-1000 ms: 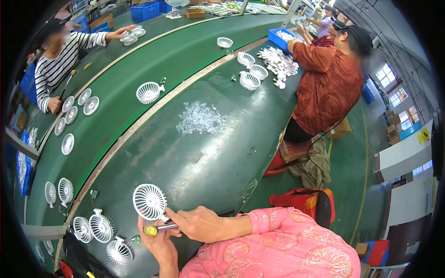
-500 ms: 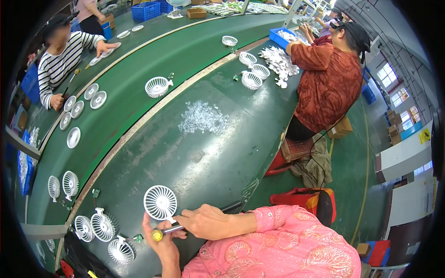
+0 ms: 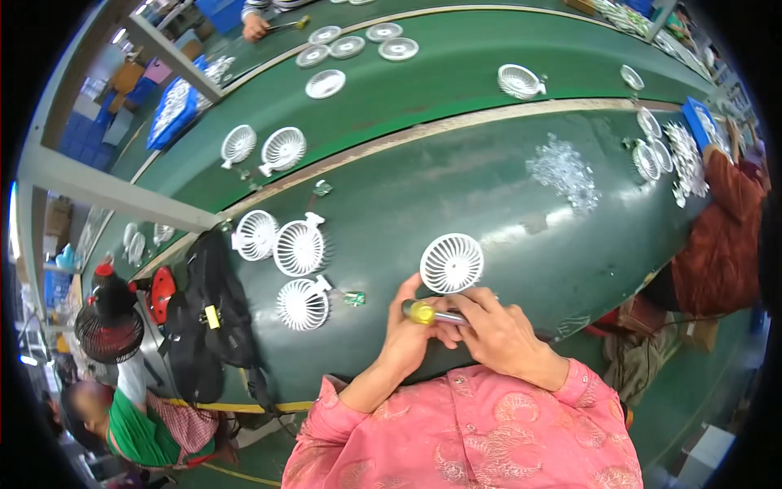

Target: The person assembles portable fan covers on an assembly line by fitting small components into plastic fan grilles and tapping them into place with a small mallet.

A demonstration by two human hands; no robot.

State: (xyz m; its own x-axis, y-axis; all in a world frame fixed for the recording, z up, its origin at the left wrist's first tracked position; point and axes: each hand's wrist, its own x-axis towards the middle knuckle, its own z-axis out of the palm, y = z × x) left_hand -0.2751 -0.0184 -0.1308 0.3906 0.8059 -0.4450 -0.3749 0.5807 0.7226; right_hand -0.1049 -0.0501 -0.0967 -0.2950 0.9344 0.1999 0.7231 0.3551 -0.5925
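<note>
A white round fan cage (image 3: 452, 262) with radial slats stands over the green bench in front of me. My left hand (image 3: 403, 336) is closed around its lower left side, a finger along the rim. My right hand (image 3: 503, 332) is closed, its fingertips by the bottom of the cage. A screwdriver (image 3: 421, 312) with a yellow-ended handle lies crosswise between the hands, its shaft running into the right fingers. The fingers hide the cage's neck. To the left lie more white fan cages (image 3: 299, 247), one beside a small green circuit board (image 3: 354, 299).
Small clear plastic parts (image 3: 564, 173) are heaped to the right. A conveyor belt (image 3: 440, 77) beyond the bench carries cages and round white covers (image 3: 326, 84). A black bag (image 3: 213, 314) lies left, near a grey metal post (image 3: 114, 191). A co-worker in rust-red (image 3: 717, 236) sits right.
The view has swung to the left, bringing the black bag and post into sight. Both hands keep the fan cage and screwdriver together in front of me.
</note>
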